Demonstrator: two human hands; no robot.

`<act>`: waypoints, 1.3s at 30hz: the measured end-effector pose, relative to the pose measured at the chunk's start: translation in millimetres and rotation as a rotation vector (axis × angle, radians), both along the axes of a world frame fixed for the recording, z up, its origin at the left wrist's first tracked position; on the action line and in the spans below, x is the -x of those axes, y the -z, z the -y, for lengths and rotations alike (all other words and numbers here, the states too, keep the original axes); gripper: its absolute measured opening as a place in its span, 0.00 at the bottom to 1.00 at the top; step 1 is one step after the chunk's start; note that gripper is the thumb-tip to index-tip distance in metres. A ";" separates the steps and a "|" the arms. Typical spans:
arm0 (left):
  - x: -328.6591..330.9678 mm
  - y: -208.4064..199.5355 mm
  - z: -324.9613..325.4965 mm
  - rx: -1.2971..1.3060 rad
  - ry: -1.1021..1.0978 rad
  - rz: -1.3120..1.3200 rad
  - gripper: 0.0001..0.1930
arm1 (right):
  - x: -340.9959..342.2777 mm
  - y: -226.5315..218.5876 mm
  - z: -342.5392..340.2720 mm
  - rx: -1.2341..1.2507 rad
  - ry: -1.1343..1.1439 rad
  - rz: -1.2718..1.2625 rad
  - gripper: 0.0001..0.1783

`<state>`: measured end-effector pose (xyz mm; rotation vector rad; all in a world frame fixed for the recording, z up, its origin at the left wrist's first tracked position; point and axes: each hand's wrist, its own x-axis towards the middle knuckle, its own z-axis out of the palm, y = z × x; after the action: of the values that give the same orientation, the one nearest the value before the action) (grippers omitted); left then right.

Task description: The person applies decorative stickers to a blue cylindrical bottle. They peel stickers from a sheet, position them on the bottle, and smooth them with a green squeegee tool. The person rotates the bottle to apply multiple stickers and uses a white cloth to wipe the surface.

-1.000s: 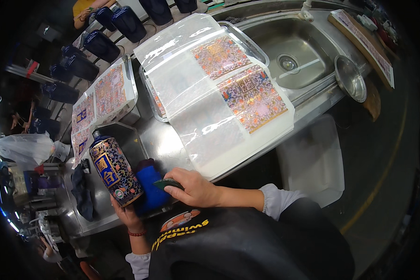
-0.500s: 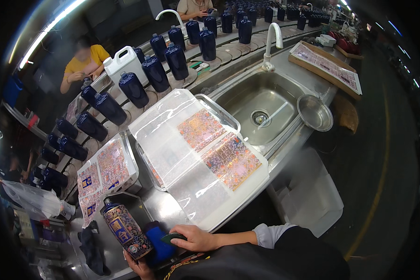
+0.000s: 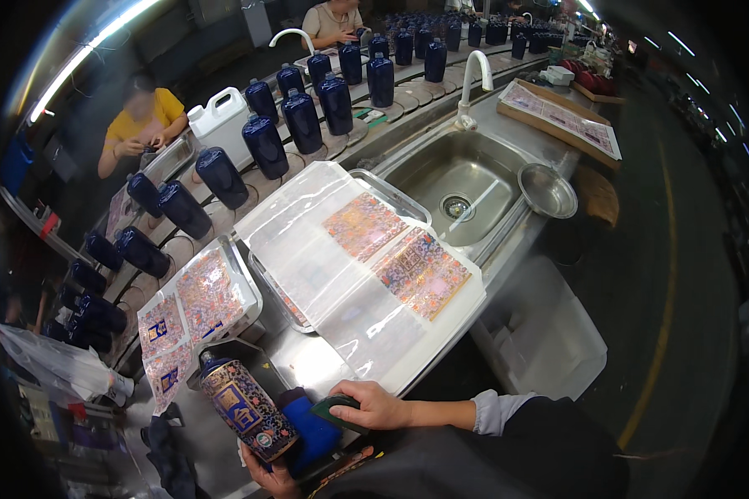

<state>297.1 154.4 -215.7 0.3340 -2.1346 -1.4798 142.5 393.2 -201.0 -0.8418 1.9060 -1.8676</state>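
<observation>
A dark blue bottle (image 3: 245, 407) wrapped in a floral patterned decal lies tilted at the lower left, its neck pointing up and left. My left hand (image 3: 272, 476) supports it around its base, the fingers partly hidden beneath. My right hand (image 3: 376, 406) grips a dark green flat scraper (image 3: 341, 410), held apart from the bottle. Between them lies a blue cloth (image 3: 312, 428). Beyond my right hand, a floral decal sheet (image 3: 424, 274) rests with translucent backing paper (image 3: 308, 241) over a metal tray. More decal sheets (image 3: 204, 291) lie on a tray to the left.
A steel sink (image 3: 424, 179) with a white tap (image 3: 474, 87) and a metal bowl (image 3: 548, 191) is at the right. Plain blue bottles (image 3: 264, 145) line a conveyor (image 3: 358, 133) behind. A white bin (image 3: 549, 333) stands below the counter. Two co-workers sit across.
The conveyor bottles have shifted toward the upper right. My right hand with the scraper has moved slightly up and away from the bottle. My left hand still supports it.
</observation>
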 end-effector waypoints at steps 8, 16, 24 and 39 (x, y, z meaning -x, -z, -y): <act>-1.8 -33.7 9.5 0.264 0.021 0.173 0.50 | -2.7 -0.9 2.9 -0.092 0.086 0.097 0.15; 10.3 -44.7 23.5 0.499 0.053 0.179 0.52 | 11.1 -52.2 34.6 -0.039 0.075 0.249 0.12; 9.6 -53.9 28.2 0.662 0.033 0.145 0.52 | 1.0 -85.9 78.4 0.035 0.033 -1.031 0.18; 14.9 -43.0 26.7 0.523 0.046 0.148 0.54 | -6.5 -95.5 82.6 -0.093 0.142 -0.911 0.15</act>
<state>282.2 127.7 -172.7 0.2056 -2.5602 -0.8869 149.0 310.6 -105.5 -1.7743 2.5709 -1.5585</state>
